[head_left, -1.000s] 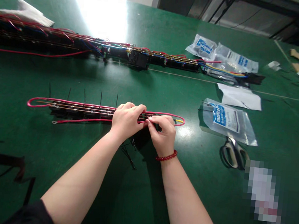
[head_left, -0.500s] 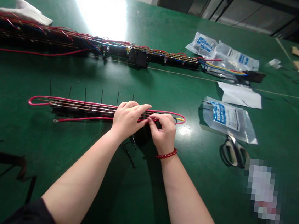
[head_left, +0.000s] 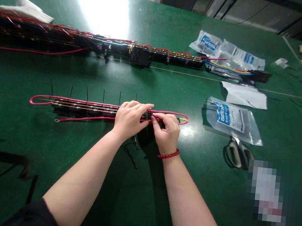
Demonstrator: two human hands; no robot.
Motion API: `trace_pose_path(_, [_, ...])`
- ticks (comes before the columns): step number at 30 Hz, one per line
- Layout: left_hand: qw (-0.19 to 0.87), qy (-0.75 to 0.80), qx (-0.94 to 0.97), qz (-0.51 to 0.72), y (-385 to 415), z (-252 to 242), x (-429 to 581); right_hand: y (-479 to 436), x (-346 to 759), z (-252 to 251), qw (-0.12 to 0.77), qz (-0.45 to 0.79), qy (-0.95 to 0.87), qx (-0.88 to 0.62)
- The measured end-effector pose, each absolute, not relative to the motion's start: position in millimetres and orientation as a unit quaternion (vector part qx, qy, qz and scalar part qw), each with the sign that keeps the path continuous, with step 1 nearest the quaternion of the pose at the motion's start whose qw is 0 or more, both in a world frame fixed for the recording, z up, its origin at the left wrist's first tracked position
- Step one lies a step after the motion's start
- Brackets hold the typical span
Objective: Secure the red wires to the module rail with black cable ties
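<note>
A long black assembly (head_left: 86, 112) with metal strips lies across the green table. Red cable (head_left: 39, 96) loops around its ends and runs along it, with a ring terminal (head_left: 57, 120) on one end. Black cable ties (head_left: 103, 96) stick up along its far side. My left hand (head_left: 130, 119) is laid over the assembly, gripping it between thumb and fingers. Just right of it, my right hand (head_left: 167, 131) pinches thumb and forefinger together at the near edge; what lies between those fingertips is hidden. A yellow piece (head_left: 183, 119) shows at the right end.
Behind lies a longer wired assembly (head_left: 168, 55), with a white glove (head_left: 27, 8) beyond it. To the right are a plastic bag (head_left: 233, 120), scissors (head_left: 237, 154) and white paper (head_left: 244, 95). Loose cable ties (head_left: 130, 157) lie nearer to me.
Both hands stay at nearly the same place on the assembly. The right hand's fingertips have shifted very slightly to the right; the whole view has moved a little.
</note>
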State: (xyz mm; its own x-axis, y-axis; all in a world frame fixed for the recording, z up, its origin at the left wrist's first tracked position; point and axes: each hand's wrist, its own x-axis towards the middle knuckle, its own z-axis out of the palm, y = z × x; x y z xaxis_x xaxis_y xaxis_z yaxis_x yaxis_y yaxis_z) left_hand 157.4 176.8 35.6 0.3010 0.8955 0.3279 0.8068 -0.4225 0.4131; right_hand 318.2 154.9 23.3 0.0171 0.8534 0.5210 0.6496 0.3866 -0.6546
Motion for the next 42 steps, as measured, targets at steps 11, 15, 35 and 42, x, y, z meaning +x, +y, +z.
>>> trace_pose_path(11, [0.077, 0.522, 0.802, 0.279, 176.8, 36.5, 158.4, 153.2, 316.1, 22.4, 0.48, 0.119, -0.66, -0.565])
trace_pose_path(15, [0.078, 0.522, 0.803, 0.279, 176.4, 37.4, 158.5, 153.0, 315.3, 20.0, 0.483, 0.136, -0.646, -0.576])
trace_pose_path(35, [0.073, 0.509, 0.81, 0.283, 176.8, 36.7, 157.5, 154.6, 317.0, 22.9, 0.469, 0.118, -0.674, -0.558])
trace_pose_path(42, [0.071, 0.508, 0.81, 0.284, 176.9, 35.7, 157.4, 154.2, 316.8, 25.1, 0.455, 0.119, -0.677, -0.567])
